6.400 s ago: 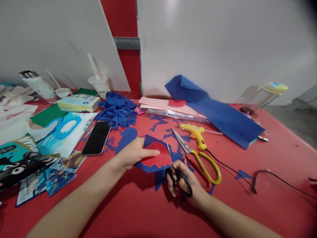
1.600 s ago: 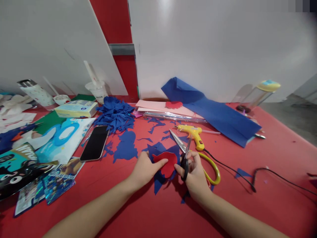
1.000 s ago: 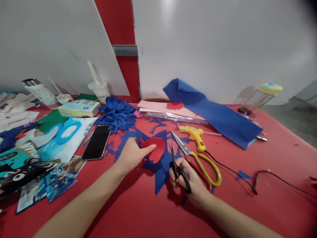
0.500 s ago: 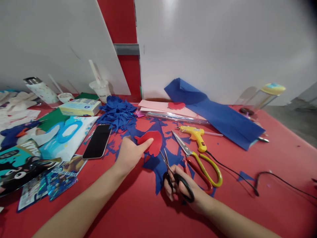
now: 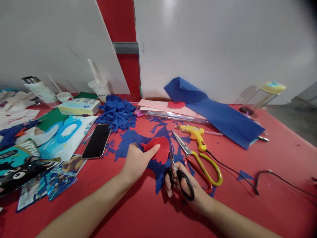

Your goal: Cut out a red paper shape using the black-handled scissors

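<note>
A red paper cutout (image 5: 162,150) with a wavy edge is pinched in my left hand (image 5: 137,161), thumb on top, over a piece of blue paper (image 5: 127,140). My right hand (image 5: 182,185) has its fingers through the black handles of small scissors (image 5: 186,185). Their blades point up and away, close to the right edge of the cutout. Large scissors (image 5: 203,167) with red and yellow handles lie right of my right hand. Beyond them is a yellow glue gun (image 5: 195,134).
A phone (image 5: 97,141) and a pile of blue scraps (image 5: 117,112) lie to the left. Blue sheet (image 5: 218,115) and pink sheets (image 5: 158,105) are at the back. A cup (image 5: 100,89) stands by the wall. The glue gun's black cord (image 5: 230,171) runs right.
My left hand has moved right and slightly nearer with the red cutout and the blue paper, towards the scissors. The scissor blades now look closer together and point more directly away.
</note>
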`<act>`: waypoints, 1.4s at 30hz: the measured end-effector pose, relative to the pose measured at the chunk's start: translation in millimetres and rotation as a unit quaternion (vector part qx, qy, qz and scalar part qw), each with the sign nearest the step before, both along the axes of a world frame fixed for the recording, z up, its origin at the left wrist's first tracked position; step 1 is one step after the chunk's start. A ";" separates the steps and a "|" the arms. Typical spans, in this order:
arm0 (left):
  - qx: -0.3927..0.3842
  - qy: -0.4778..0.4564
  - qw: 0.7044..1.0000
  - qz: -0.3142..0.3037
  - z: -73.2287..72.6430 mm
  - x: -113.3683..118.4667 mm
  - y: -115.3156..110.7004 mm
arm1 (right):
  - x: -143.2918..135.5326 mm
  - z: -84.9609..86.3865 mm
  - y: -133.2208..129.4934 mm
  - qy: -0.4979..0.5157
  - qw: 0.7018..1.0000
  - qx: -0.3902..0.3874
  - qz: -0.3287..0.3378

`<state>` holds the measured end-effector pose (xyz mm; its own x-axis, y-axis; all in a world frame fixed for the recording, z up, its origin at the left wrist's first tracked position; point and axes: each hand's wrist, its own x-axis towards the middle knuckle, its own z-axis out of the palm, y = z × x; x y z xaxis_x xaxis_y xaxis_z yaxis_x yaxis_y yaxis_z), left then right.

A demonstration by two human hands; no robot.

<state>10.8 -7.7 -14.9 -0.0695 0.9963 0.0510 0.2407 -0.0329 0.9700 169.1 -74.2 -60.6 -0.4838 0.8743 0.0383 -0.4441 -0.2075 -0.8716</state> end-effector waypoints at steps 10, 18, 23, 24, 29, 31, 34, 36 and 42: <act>-0.027 -0.077 0.997 0.004 -4.7 9.8 -8.7 | -1.6 0.9 -2.1 -0.050 0.998 0.030 -0.028; -0.044 -0.110 0.993 0.011 -4.7 14.0 -13.0 | -2.3 4.2 -2.3 -0.065 0.997 0.026 -0.045; -0.051 -0.107 0.993 0.009 -4.2 14.4 -14.5 | -2.8 2.1 -2.5 -0.062 0.997 0.031 -0.042; -0.050 -0.110 0.993 0.010 -4.4 14.5 -14.6 | -2.7 1.6 -2.6 -0.061 0.997 0.031 -0.043; -0.044 -0.111 0.993 0.009 -5.2 14.9 -14.5 | -2.4 0.4 -3.5 -0.058 0.997 0.026 -0.044; -0.045 -0.115 0.992 0.011 -5.4 14.7 -14.2 | -2.4 0.7 -3.6 -0.059 0.997 0.023 -0.042; -0.044 -0.114 0.992 0.013 -5.7 14.4 -13.8 | -2.4 0.9 -3.7 -0.059 0.997 0.021 -0.041; -0.044 -0.106 0.993 0.013 -6.0 14.3 -13.7 | -2.4 0.5 -3.8 -0.057 0.997 0.021 -0.040; -0.038 -0.103 0.994 0.010 -6.7 14.6 -13.7 | -2.4 0.2 -3.9 -0.067 0.997 0.028 -0.041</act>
<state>25.4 -21.5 -21.6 -0.0901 0.9950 -0.0425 0.0375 0.0460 0.9982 166.7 -78.2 -60.4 -0.4156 0.9091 0.0282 -0.3366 -0.1249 -0.9333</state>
